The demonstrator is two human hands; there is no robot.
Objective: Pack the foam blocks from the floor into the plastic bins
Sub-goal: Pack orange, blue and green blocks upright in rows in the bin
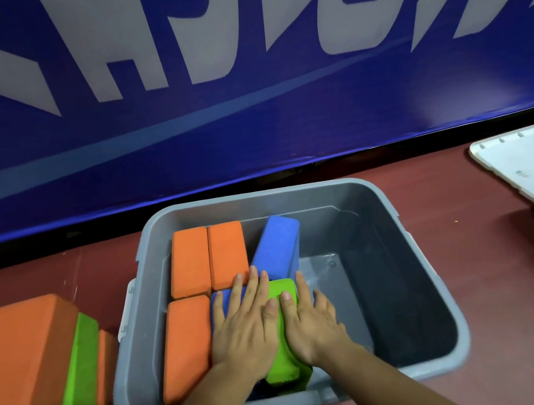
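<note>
We see a blue banner point(249, 130) with large pale letters running across the back. At the far right, 1 white tray-like lid point(532, 164) lies flat on the reddish-brown floor point(463, 210).

The left hand point(241, 328) and right hand point(312, 322) are bare, with short plain nails.

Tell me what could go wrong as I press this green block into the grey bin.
The tilted blue block leans unseated at the back and may slide or crowd the next row. The green block under your left hand and right hand looks wedged at an angle; pushing harder could jam it in the grey bin.
</note>
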